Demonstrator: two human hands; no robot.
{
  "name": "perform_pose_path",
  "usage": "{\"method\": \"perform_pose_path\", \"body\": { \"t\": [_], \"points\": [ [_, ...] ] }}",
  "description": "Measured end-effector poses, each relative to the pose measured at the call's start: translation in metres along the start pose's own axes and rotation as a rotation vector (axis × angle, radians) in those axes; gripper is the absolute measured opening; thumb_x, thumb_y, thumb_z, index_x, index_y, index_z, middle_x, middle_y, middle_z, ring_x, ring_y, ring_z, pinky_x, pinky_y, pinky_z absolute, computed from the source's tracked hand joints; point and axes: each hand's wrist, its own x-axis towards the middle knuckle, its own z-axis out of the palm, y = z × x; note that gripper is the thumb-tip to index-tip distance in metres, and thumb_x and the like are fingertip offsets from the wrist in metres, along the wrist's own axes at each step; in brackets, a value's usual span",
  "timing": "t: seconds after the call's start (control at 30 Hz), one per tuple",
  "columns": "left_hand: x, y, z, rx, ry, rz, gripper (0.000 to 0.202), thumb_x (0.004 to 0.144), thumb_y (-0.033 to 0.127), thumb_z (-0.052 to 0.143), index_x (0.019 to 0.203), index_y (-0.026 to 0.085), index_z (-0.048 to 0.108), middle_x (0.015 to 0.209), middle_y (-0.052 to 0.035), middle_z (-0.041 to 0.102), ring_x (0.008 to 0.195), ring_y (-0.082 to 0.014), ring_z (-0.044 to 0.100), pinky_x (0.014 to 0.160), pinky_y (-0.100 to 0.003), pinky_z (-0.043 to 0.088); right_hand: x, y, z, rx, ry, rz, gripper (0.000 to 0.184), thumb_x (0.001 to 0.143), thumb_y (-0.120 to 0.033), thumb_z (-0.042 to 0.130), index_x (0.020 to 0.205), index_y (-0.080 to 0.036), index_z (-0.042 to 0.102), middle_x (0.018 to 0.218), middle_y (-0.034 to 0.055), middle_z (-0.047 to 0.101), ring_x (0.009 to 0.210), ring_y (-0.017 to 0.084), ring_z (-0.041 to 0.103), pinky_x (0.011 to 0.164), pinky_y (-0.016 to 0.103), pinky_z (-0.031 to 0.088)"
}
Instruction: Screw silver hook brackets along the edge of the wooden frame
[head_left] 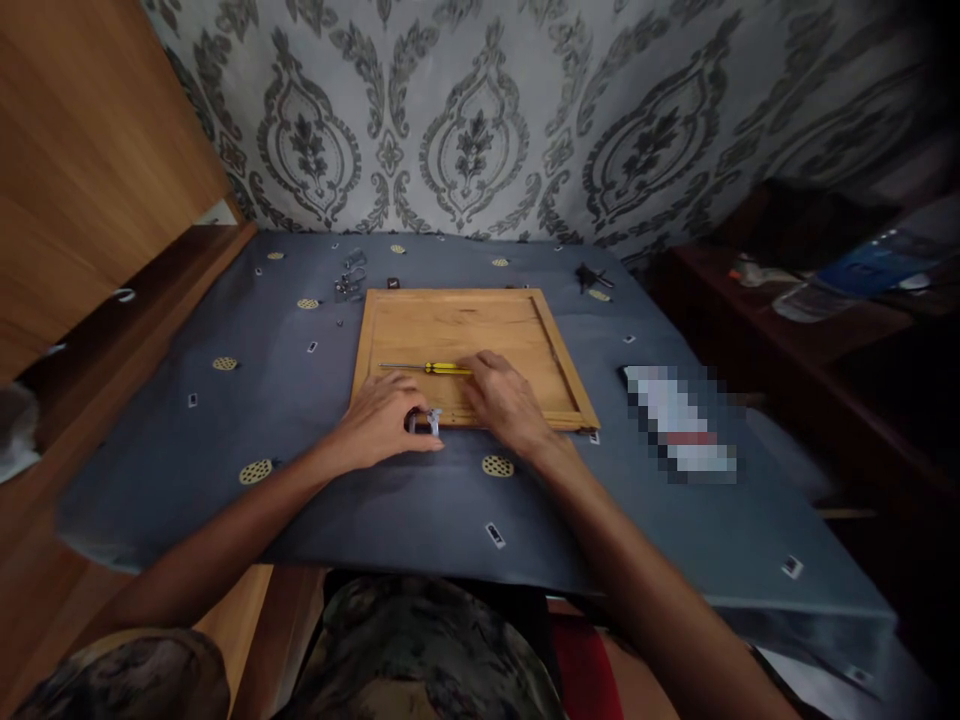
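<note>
A square wooden panel (465,330) lies flat in the middle of the grey cloth-covered table (225,440). A yellow-handled screwdriver (431,368) rests on the panel. My right hand (502,395) lies on the panel's near part, its fingertips touching the screwdriver's handle end, fingers curled loosely. My left hand (382,420) sits at the panel's near edge, its fingers closed on a small metal fitting (429,420) pressed against that edge.
More small metal hardware (349,278) lies at the table's far left, a dark tool (589,276) at the far right. A blurred-out flat object (679,425) lies right of the panel. A wooden cabinet (82,170) stands at left, a dark side table (810,330) at right.
</note>
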Motion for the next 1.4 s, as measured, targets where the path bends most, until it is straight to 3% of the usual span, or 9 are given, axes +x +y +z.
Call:
{"method": "perform_pose_path", "body": {
  "t": [0.17,0.33,0.47,0.53,0.6,0.7,0.8,1.1,1.4],
  "points": [
    [0.0,-0.001,0.001,-0.026,-0.008,-0.018,0.037,0.077,0.049,0.088,0.092,0.018,0.074,0.094,-0.005,0.068,0.105,-0.0289,0.061,0.092,-0.043,0.044,0.005,0.006,0.0,0.036,-0.015,0.009,0.019,0.09,-0.015,0.058,0.101,-0.018,0.074,0.101,0.0099,0.07,0.091,0.022,0.064,0.082,0.033,0.052],
    [0.0,-0.001,0.0,-0.032,-0.022,-0.023,0.038,0.078,0.052,0.086,0.093,0.019,0.074,0.093,-0.0034,0.068,0.103,-0.0271,0.06,0.091,-0.04,0.041,0.013,0.01,-0.013,0.168,0.089,-0.019,0.007,0.091,-0.022,0.064,0.089,-0.019,0.071,0.087,0.0067,0.069,0.079,0.019,0.064,0.073,0.031,0.051],
    [0.0,-0.002,0.0,-0.024,-0.041,-0.015,0.038,0.08,0.053,0.085,0.094,0.019,0.074,0.095,-0.0038,0.068,0.104,-0.0278,0.06,0.092,-0.04,0.041,0.015,-0.005,-0.041,0.333,0.308,-0.016,0.028,0.102,-0.047,0.054,0.098,-0.021,0.062,0.089,0.0052,0.07,0.067,0.015,0.063,0.06,0.028,0.049],
    [0.0,-0.002,0.0,-0.019,-0.044,-0.014,0.038,0.081,0.053,0.084,0.093,0.019,0.074,0.095,-0.0043,0.069,0.104,-0.0284,0.061,0.092,-0.041,0.04,0.014,-0.019,-0.054,0.598,0.53,-0.042,0.033,0.099,-0.055,0.057,0.092,-0.023,0.056,0.081,0.0012,0.071,0.048,0.009,0.054,0.047,0.025,0.043],
    [0.0,-0.002,0.001,-0.016,-0.041,-0.013,0.038,0.081,0.053,0.084,0.093,0.019,0.074,0.096,-0.0048,0.069,0.104,-0.0287,0.061,0.091,-0.041,0.041,0.012,-0.034,-0.06,0.756,0.65,-0.081,0.037,0.099,-0.06,0.057,0.088,-0.025,0.05,0.076,-0.0023,0.07,0.038,0.006,0.045,0.037,0.023,0.033],
    [0.0,-0.002,0.001,-0.017,-0.035,-0.003,0.038,0.082,0.052,0.084,0.096,0.018,0.074,0.097,-0.0049,0.069,0.105,-0.0284,0.062,0.091,-0.041,0.041,0.006,-0.051,-0.053,0.844,0.663,-0.099,0.037,0.098,-0.062,0.057,0.089,-0.026,0.051,0.069,-0.0044,0.069,0.033,0.005,0.042,0.032,0.021,0.028],
    [-0.001,-0.001,0.0,-0.018,-0.03,-0.002,0.039,0.082,0.052,0.083,0.097,0.018,0.074,0.097,-0.0048,0.069,0.105,-0.0282,0.062,0.091,-0.041,0.04,0.0,-0.058,-0.038,0.884,0.641,-0.097,0.039,0.097,-0.063,0.059,0.089,-0.025,0.052,0.066,-0.005,0.067,0.033,0.004,0.044,0.032,0.02,0.03],
    [-0.001,0.002,-0.003,-0.002,-0.043,-0.002,0.038,0.083,0.054,0.082,0.094,0.018,0.074,0.093,-0.0042,0.067,0.101,-0.0274,0.061,0.089,-0.039,0.04,-0.006,-0.053,-0.017,0.921,0.525,-0.1,0.037,0.097,-0.062,0.059,0.094,-0.025,0.055,0.073,-0.0043,0.069,0.039,0.004,0.048,0.035,0.018,0.037],
    [-0.001,0.004,-0.003,-0.019,-0.038,-0.016,0.036,0.082,0.052,0.083,0.093,0.019,0.074,0.093,-0.0045,0.068,0.102,-0.0284,0.061,0.09,-0.041,0.041,-0.006,-0.051,-0.011,0.888,0.482,-0.074,0.041,0.097,-0.065,0.056,0.094,-0.025,0.055,0.073,-0.0046,0.067,0.039,0.004,0.049,0.036,0.019,0.035]
  ]
}}
